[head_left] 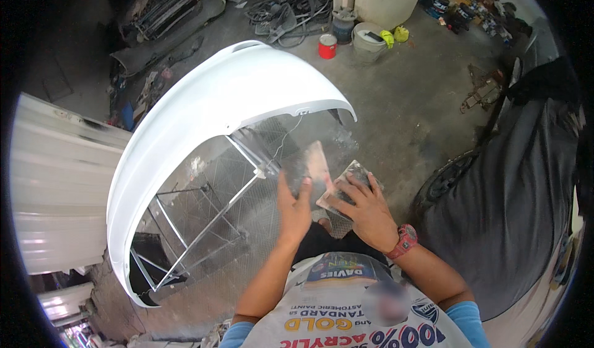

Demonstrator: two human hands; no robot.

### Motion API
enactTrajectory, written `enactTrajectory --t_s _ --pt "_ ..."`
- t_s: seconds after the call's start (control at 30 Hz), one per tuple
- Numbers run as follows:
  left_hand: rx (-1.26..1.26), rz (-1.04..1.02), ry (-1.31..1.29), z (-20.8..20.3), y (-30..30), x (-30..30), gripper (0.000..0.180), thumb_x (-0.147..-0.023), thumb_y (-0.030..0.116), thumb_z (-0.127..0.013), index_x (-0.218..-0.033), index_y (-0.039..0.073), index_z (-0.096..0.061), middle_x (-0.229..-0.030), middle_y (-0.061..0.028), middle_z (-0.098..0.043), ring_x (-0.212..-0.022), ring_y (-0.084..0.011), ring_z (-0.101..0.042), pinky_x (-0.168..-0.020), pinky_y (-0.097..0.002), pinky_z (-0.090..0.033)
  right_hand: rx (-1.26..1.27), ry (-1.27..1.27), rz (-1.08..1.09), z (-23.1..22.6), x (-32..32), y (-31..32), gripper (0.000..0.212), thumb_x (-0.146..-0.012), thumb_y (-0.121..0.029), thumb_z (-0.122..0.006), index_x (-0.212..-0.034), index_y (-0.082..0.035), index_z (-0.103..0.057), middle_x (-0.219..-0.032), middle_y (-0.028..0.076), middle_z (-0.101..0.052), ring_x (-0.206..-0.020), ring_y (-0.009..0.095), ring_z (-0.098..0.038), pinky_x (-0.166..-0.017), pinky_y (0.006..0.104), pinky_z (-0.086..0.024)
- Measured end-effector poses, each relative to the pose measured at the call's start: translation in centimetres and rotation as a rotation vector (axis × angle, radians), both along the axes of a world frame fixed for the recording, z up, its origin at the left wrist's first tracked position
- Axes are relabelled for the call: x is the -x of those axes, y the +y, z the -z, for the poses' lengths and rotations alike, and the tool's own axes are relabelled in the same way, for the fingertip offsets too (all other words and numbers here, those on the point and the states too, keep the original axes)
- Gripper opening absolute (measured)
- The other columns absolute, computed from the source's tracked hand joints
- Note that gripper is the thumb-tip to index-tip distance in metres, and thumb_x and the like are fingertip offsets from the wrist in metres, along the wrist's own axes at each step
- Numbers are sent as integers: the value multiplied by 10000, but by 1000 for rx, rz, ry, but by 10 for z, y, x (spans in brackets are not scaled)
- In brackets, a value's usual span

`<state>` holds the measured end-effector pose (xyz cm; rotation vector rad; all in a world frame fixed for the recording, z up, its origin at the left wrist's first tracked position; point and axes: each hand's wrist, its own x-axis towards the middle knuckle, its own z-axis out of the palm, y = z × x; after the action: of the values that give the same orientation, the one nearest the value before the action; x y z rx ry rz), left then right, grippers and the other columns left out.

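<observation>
While two flat, grey-smeared plates are held close together in front of the chest, the left hand (294,208) is closed around the lower edge of the upper plate (311,165), fingers wrapped over its near face. That plate is tilted, its long axis running up and slightly to the right, away from the body. The second plate (346,184), a flat slab of similar size, is gripped by the right hand (365,212), with the fingers spread across its top and the thumb apparently underneath, though the underside cannot be seen. Its near edge appears to meet or overlap the first plate's right edge; whether they actually touch cannot be told. Both hands are level with one another and nearly side by side, the left one slightly farther forward. A red wristwatch (405,239) is worn on the right wrist.

Just beyond and to the left of the plates, a white car bumper (210,113) is propped on a metal frame stand (204,218), its curve arching from lower left to upper right. Farther off on the concrete floor (402,100), a red can (327,46) and a pale bucket (369,41) are set near each other. A dark covered vehicle (520,205) is parked to the right.
</observation>
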<state>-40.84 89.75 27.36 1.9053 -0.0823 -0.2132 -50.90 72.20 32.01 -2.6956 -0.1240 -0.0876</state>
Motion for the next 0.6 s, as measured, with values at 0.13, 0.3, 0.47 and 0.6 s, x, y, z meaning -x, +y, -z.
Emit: enactTrajectory --t_s 0.13,0.3,0.47,0.6 --pt "359 -338 225 4 1 -18 710 -1076 270 -671 -1627 -30 -339 -1509 -243 -536 -1412 -328 -509 -1206 -433 -392 53 37 -113 -2 -11 -26 657 -828 45 -665 -1396 -285 -686 -1550 89 -535 -1538 361 -410 -1286 697 -185" --pt "634 -288 346 -9 -27 -23 687 -1048 136 -678 -1626 -9 -336 -1536 -201 -498 -1392 -278 -519 -1166 -391 -432 -349 -99 -246 5 -26 -46 601 -913 -63 -661 -1478 -253 -588 -1596 163 -460 -1491 427 -474 -1178 629 -431" --pt "647 -416 247 -14 -82 11 711 -1057 143 -668 -1642 -31 -303 -1535 -216 -496 -1397 -287 -516 -1171 -394 -428 171 155 -274 26 -55 -126 605 -937 -70 -622 -1520 -205 -528 -1564 189 -464 -1443 474 -524 -1065 511 -566" --pt "299 -550 136 -6 -120 39 757 -1065 176 -670 -1664 -39 -262 -1567 -225 -472 -1430 -299 -492 -1194 -402 -412 -53 -168 -395 32 -41 -176 602 -920 -46 -610 -1484 -256 -599 -1589 136 -474 -1517 452 -437 -1219 672 -360"
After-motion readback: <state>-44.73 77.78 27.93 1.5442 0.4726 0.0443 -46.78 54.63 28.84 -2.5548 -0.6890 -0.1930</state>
